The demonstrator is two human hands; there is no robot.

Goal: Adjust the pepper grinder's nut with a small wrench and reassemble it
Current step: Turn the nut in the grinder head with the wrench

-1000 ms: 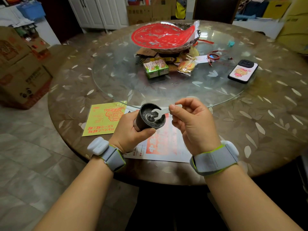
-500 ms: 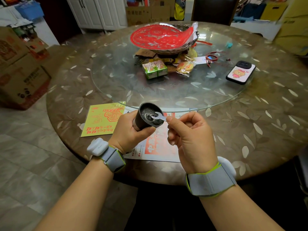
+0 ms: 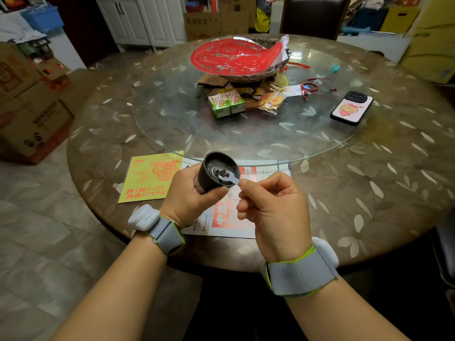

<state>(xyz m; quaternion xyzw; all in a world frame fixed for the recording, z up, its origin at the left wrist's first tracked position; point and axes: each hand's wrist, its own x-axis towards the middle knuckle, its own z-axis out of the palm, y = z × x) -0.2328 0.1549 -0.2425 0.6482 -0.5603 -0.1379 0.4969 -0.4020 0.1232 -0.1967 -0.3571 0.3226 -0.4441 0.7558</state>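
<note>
Left hand [image 3: 190,193] is gripping the dark pepper grinder [image 3: 216,172] over the table's [image 3: 369,193] near edge, open end tilted up. Right hand [image 3: 275,212] is pinching the small wrench [image 3: 227,177], its head sitting inside on the nut. The flyer [image 3: 221,222] underneath is showing "EFFICIENT".

Grinder body [image 3: 218,172] sits in the left hand [image 3: 194,193] over the counter's [image 3: 369,188] near edge, wrench [image 3: 229,177] lying inside its open end, right hand [image 3: 275,212] just beside. Leaflet [image 3: 229,212] beneath them, card [image 3: 150,177] left. Phone [image 3: 350,108] far right, bowl [image 3: 238,57] behind centre.
</note>
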